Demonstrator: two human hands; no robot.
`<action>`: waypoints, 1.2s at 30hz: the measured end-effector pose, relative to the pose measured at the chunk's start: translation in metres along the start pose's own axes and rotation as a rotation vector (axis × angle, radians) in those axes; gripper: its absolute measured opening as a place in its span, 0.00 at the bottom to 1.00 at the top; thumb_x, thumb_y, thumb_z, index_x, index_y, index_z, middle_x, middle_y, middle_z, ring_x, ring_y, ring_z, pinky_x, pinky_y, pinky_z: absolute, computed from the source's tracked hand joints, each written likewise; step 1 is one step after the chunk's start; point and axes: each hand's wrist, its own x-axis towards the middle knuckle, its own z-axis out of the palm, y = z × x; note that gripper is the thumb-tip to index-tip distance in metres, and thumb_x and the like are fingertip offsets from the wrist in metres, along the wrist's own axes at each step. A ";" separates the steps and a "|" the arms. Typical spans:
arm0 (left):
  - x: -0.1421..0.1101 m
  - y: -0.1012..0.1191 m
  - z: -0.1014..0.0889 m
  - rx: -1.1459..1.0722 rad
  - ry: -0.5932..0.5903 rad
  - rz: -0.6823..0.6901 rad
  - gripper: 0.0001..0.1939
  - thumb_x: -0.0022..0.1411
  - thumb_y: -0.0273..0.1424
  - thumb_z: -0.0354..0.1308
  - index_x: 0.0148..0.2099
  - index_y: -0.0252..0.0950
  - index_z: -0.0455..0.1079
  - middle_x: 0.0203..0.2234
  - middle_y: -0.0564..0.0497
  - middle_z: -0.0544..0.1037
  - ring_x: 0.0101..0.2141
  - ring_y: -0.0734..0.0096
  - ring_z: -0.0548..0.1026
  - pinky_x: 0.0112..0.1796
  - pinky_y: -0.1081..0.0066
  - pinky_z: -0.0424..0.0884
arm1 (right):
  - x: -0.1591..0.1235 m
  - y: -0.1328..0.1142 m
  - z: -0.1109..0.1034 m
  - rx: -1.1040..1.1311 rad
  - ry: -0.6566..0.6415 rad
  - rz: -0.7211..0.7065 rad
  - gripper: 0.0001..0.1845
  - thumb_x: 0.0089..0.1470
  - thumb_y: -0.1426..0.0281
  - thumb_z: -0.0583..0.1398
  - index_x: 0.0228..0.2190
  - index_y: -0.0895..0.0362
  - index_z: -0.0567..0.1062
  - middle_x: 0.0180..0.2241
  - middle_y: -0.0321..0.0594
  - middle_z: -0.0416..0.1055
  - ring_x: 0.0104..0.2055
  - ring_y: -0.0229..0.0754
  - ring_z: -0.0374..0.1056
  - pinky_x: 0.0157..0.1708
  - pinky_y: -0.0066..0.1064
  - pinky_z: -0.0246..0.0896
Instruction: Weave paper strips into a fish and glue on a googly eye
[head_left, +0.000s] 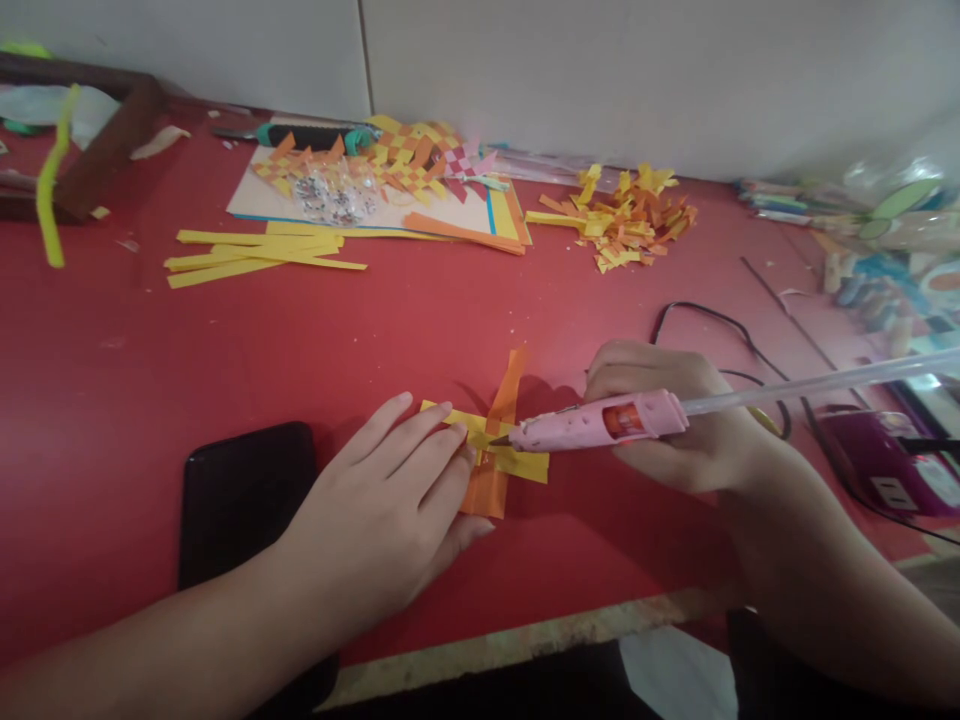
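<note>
Spread beneath both hands, a red table. Well beyond the left fingertips, a stack of paper sheets, topped with checkered woven pieces. Palm down, fingers extended and slightly apart, the left hand: pressing lightly rather than gripping, by the look of it, thumb out along the near edge of the work. Curled around a pink glue gun, the right hand; too hidden behind the body to tell about the trigger. Left of the left hand and partly behind the forearm, a dark phone-like slab. Well ahead of the right hand, a heap of paper scraps. Between the hands, partly under the left fingers, crossed yellow and orange strips. Smallest, right at the crossing, the nozzle; touching or just above, impossible to tell.

Judged from that, gluing at the crossing. Next, seems to call for steady left-hand pressure with fingertips clear of the hot tip, a small measured squeeze from the right, then a clean lift without dragging the strips.
</note>
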 end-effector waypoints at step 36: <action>-0.001 0.000 0.002 -0.002 0.014 -0.012 0.21 0.71 0.38 0.49 0.48 0.28 0.77 0.44 0.41 0.82 0.49 0.51 0.77 0.57 0.51 0.63 | 0.004 -0.007 -0.011 -0.279 -0.047 0.103 0.06 0.47 0.71 0.56 0.21 0.55 0.63 0.21 0.35 0.61 0.23 0.38 0.57 0.24 0.32 0.45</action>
